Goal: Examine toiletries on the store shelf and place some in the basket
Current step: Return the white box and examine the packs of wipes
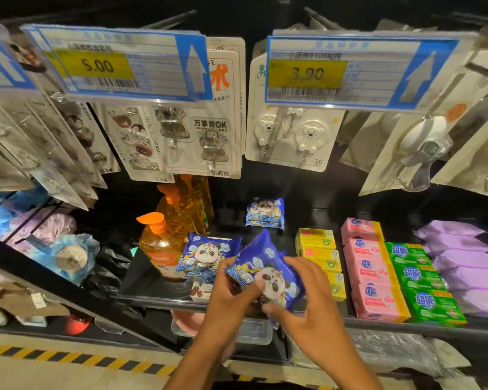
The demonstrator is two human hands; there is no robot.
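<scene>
Head view, store shelf. My left hand and my right hand together grip one blue panda-print packet, tilted, in front of the shelf edge at about 6 o'clock of the frame; the fingers of both hands are clamped on it, the left thumb pressing its printed face, the right fingers wrapping its 3 o'clock edge. At 9 o'clock of the held packet, touching or nearly so, a second panda packet stands on the shelf; at 12 o'clock, farther back, lies a small stack of the same packets. At 10 o'clock stand orange pump bottles. At 3 o'clock run rows of yellow boxes, then pink soap packs, green soap packs and purple wrapped packs. Above hang price tags reading 5.00 and 3.90, with carded adhesive hooks beneath.
</scene>
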